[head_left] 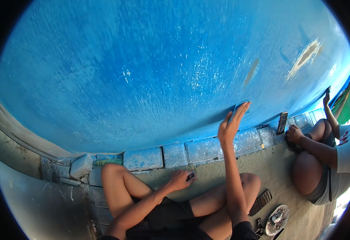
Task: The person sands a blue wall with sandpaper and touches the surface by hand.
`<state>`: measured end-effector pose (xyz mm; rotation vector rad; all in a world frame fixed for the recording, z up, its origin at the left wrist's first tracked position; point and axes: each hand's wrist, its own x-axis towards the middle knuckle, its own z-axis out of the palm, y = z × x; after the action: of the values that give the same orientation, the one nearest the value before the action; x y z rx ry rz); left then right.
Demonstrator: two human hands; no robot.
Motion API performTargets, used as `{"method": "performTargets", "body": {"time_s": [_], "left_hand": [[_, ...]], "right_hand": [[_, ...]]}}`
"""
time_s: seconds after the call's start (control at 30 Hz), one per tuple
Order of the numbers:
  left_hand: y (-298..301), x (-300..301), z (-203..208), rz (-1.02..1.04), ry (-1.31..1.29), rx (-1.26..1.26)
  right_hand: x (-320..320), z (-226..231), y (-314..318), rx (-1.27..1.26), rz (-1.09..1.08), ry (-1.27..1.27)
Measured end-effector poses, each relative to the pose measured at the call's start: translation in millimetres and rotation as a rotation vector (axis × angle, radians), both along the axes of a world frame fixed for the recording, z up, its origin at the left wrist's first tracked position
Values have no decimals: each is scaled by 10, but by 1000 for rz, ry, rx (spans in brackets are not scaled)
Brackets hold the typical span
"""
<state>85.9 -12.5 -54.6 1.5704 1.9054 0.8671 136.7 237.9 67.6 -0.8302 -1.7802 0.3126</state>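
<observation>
The blue wall (151, 80) in front of me is scuffed, with white flecks and scratches. My right hand (231, 127) is raised against its lower part, fingers long and together, pressing a thin, flat bluish piece (239, 105) to the surface. Most of that piece is hidden behind the fingers, so its kind is unclear. Over my crossed legs, my left hand (179, 180) is curled around a small dark object (190, 176), which shows only in part between thumb and fingers.
Grey paving bricks (143, 159) line the wall's foot. To the right sits a co-worker (329, 160), one hand at the wall, near an upright dark slab (281, 123). By my right knee are a dark ridged block (260, 202) and a round plate (270, 230) with whitish material on it.
</observation>
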Motion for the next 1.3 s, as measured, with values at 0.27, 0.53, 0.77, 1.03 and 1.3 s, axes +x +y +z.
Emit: {"method": "performTargets", "body": {"time_s": [0.27,0.53,0.77,1.03,1.3], "left_hand": [[31,-6,-48,-75,90,-59],[10,62,-19,-32,2,15],[10,17,-20,-27,40,30],[48,72,118,-33,48,-39],[45,71,4,-2,-31,-31]], "right_hand": [[-312,-66,-607,113,216,-190],[295,36,115,-63,-47,-17],[200,-45,61,-76,-5,63],[-76,-123,-410,128,158,-283],[544,-221,430,-23,-136,-96]]}}
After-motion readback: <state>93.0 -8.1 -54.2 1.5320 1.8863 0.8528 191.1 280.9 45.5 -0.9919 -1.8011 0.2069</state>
